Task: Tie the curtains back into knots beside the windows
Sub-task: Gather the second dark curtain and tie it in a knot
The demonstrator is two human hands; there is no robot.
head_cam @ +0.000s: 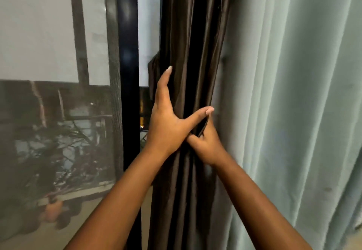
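Note:
A dark brown satin curtain (194,44) hangs gathered into a narrow bunch in the middle of the view, beside the window. My left hand (168,120) lies against its left side, index finger pointing up and thumb stretched across the front folds. My right hand (207,142) sits just below and right of it, fingers curled into the folds, gripping the bunch. The two hands touch each other. A pale green curtain (293,103) hangs in loose pleats to the right, untouched.
The window (49,44) with a mesh screen fills the left side, a dark vertical frame (128,63) standing between it and the brown curtain. Outside are a pale wall, branches and an orange pot (52,209).

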